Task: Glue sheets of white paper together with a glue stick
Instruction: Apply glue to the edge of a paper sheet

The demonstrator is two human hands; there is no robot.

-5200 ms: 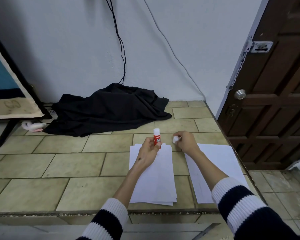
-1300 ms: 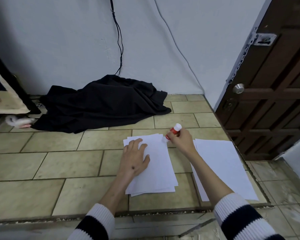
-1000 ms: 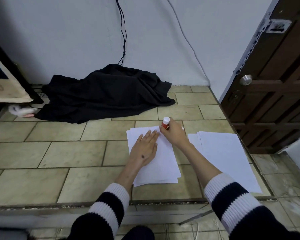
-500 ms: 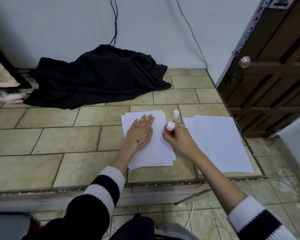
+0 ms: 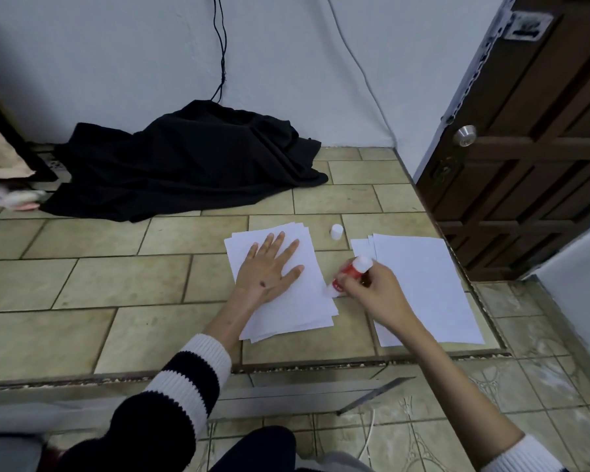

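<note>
1. The left hand (image 5: 268,265) lies flat on the left stack of white paper (image 5: 286,301), fingers straight and spread.
2. The right hand (image 5: 375,287) has its fingers curled round the red glue stick (image 5: 349,274), tilted, its white tip touching that stack's right edge.
3. The white cap (image 5: 336,231) stands on the tiled ledge (image 5: 116,267) just beyond the stack's far right corner.
4. A second stack of paper (image 5: 430,291) lies right of the first, apart from it.
5. A black cloth (image 5: 184,161) lies heaped beyond the left stack, by the wall.
</note>
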